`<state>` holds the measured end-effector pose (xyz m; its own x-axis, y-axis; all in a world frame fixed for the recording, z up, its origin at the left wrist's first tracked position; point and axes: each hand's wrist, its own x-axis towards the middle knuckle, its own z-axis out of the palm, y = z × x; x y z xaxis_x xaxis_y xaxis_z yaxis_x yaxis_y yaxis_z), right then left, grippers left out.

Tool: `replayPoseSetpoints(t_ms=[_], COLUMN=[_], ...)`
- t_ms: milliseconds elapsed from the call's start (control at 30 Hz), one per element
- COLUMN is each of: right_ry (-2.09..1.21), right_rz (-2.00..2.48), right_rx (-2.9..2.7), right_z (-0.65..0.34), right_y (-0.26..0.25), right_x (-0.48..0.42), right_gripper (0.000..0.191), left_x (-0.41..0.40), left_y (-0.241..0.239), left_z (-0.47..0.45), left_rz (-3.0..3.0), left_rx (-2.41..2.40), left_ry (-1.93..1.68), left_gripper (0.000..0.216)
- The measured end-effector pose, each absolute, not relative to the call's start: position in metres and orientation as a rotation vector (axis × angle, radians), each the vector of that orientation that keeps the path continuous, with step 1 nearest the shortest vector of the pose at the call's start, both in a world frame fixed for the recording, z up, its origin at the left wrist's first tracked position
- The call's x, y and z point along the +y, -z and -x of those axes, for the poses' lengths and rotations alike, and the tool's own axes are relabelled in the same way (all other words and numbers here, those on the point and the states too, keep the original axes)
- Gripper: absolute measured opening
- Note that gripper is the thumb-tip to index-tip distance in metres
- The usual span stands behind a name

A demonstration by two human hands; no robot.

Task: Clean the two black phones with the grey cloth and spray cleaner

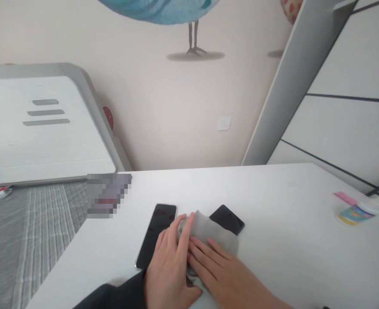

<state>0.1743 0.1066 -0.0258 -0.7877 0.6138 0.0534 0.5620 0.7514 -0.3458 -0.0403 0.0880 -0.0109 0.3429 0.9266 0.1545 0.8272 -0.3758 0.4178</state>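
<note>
**Plainly a risk of sliding: two phones under flat hands and a cloth**

Both hands lie flat on the white worktop (289, 240), close to its near edge and nearer its left edge than its right. The left hand (170, 268) has its fingers stretched out and open, gripping nothing. Its palm covers the near right corner of a dark phone (155, 234), and its fingertips touch the edge of a grey cloth (209, 231). The right hand (220, 272) is also open, pressing down on the cloth with spread fingers. A second phone (228, 217) pokes out from under the cloth on the far side, so the cloth hides its near end.

The main danger, as I judge it, is slip. Neither phone is held. Each only lies on a smooth top, so a sideways push through the cloth could send the covered phone skating towards the far edge. The left phone could also swing round under the palm and move towards the left edge, beyond which the bed (31, 240) lies lower down.

A second risk is scratching. Any grit caught under the cloth would be dragged over the glass by the flat pressure.

The coloured packet (353, 213) near the right edge is well apart from both hands.
</note>
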Motion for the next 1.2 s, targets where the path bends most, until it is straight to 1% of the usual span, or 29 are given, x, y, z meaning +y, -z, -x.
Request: replayPoseSetpoints(t_ms=[33, 67, 133, 167, 200, 267, 333, 367, 467, 533, 600, 667, 733, 767, 800, 867, 967, 1033, 1100, 1167, 1200], right_ry=[-0.499, -0.512, -0.503, -0.485, -0.466, -0.443, -0.452, -0.454, -0.390, -0.298, -0.248, -0.268, -0.298, -0.303, -0.301, -0.282, -0.327, -0.314, -0.218, -0.129, -0.109], right_rz=[0.943, 1.012, 1.217, 1.280, 1.275, 1.111, 0.972, 0.985, 1.243, 1.301, 1.131, 0.927, 0.981, 1.102, 1.225, 1.336, 0.992, 0.893, 1.064, 1.188, 1.159], right_rx=[-2.779, -2.756, -2.702, -2.680, -2.676, -2.697, -2.715, -2.706, -2.620, -2.593, -2.666, -2.748, -2.745, -2.712, -2.671, -2.624, -2.756, -2.774, -2.681, -2.598, -2.602], right_z=[-0.175, -0.176, -0.178, -0.178, -0.177, -0.173, -0.172, -0.174, -0.185, -0.188, -0.186, -0.184, -0.186, -0.188, -0.190, -0.192, -0.189, -0.190, -0.193, -0.195, -0.195], right_y=[0.025, 0.023, 0.021, 0.020, 0.021, 0.024, 0.027, 0.028, 0.028, 0.029, 0.030, 0.030, 0.028, 0.028, 0.027, 0.028, 0.035, 0.039, 0.043, 0.045, 0.046], right_x=[0.107, 0.108, 0.111, 0.111, 0.110, 0.107, 0.108, 0.110, 0.117, 0.117, 0.111, 0.107, 0.109, 0.111, 0.114, 0.115, 0.110, 0.108, 0.109, 0.110, 0.109], right_gripper=[0.071, 0.077, 0.096, 0.102, 0.104, 0.108, 0.107, 0.103, 0.092, 0.096, 0.097, 0.091, 0.084, 0.085, 0.090, 0.103, 0.112, 0.106, 0.097, 0.102, 0.105], left_x=[0.088, 0.089, 0.089, 0.089, 0.089, 0.090, 0.090, 0.091, 0.092, 0.092, 0.091, 0.091, 0.090, 0.090, 0.091, 0.091, 0.091, 0.090, 0.089, 0.088, 0.088], left_y=[0.011, 0.011, 0.011, 0.011, 0.011, 0.011, 0.009, 0.007, 0.003, 0.002, 0.003, 0.004, 0.003, 0.002, 0.001, 0.000, 0.000, 0.000, -0.001, -0.001, -0.001], left_z=[0.041, 0.041, 0.041, 0.041, 0.041, 0.040, 0.039, 0.039, 0.038, 0.038, 0.038, 0.038, 0.037, 0.037, 0.037, 0.036, 0.035, 0.035, 0.035, 0.034, 0.034], left_rz=[-2.343, -2.339, -2.325, -2.317, -2.310, -2.295, -2.274, -2.259, -2.218, -2.213, -2.232, -2.250, -2.241, -2.230, -2.219, -2.217, -2.259, -2.264, -2.243, -2.233, -2.241], left_rx=[1.572, 1.574, 1.578, 1.578, 1.578, 1.579, 1.580, 1.583, 1.586, 1.585, 1.581, 1.577, 1.586, 1.592, 1.598, 1.604, 1.587, 1.591, 1.613, 1.624, 1.621], left_ry=[-0.542, -0.555, -0.588, -0.597, -0.597, -0.569, -0.538, -0.529, -0.519, -0.515, -0.510, -0.507, -0.506, -0.502, -0.498, -0.490, -0.475, -0.467, -0.462, -0.462, -0.459], left_gripper=[0.118, 0.114, 0.104, 0.101, 0.101, 0.107, 0.111, 0.111, 0.109, 0.110, 0.110, 0.111, 0.112, 0.112, 0.112, 0.113, 0.112, 0.112, 0.112, 0.112, 0.112])
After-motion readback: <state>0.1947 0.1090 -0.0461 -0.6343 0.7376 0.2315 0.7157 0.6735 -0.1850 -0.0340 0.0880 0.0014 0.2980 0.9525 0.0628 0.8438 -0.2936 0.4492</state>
